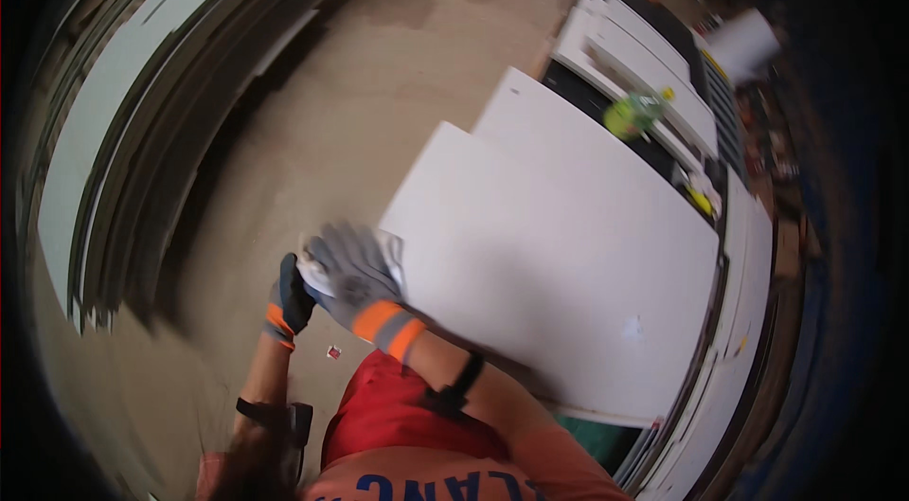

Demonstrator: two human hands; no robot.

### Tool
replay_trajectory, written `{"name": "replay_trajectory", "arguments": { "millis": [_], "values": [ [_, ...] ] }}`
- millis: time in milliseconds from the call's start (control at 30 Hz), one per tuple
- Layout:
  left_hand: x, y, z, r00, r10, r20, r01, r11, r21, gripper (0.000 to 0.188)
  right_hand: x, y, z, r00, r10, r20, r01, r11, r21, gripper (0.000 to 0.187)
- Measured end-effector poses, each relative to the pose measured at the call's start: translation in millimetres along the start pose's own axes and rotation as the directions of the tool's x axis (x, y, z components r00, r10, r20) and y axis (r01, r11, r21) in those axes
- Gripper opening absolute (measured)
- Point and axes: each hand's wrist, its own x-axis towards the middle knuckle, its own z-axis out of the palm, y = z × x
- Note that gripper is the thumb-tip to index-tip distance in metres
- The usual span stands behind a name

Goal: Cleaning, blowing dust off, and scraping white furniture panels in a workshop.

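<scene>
My right hand (352,262), in a grey glove with an orange cuff, lies over a crumpled white cloth (390,250) at the near left corner of a large white panel (559,245). Its fingers are pressed together and the cloth shows on both sides of them. Against the cloth's left side is my left hand (295,297), also gloved, dark and blurred. Its fingers are partly hidden, so their grip does not show. The panel lies flat on a stack at my right, with another white sheet's corner jutting out beyond it.
A tall stack of long boards (170,151) stands on the left. Past the panel's far right edge are a green spray bottle (632,116), white strips (625,56) and a yellow-handled tool (701,198). A white roll (745,44) stands farther off. Concrete floor (417,56) runs between the stacks.
</scene>
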Motion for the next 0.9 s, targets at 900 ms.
{"name": "replay_trajectory", "arguments": {
  "millis": [900],
  "values": [
    [182,16,112,0.925,-0.300,0.235,0.267,0.950,0.162,0.042,-117,35,-20,0.970,0.145,-0.194,-0.160,0.985,-0.068,0.056]
  ]
}}
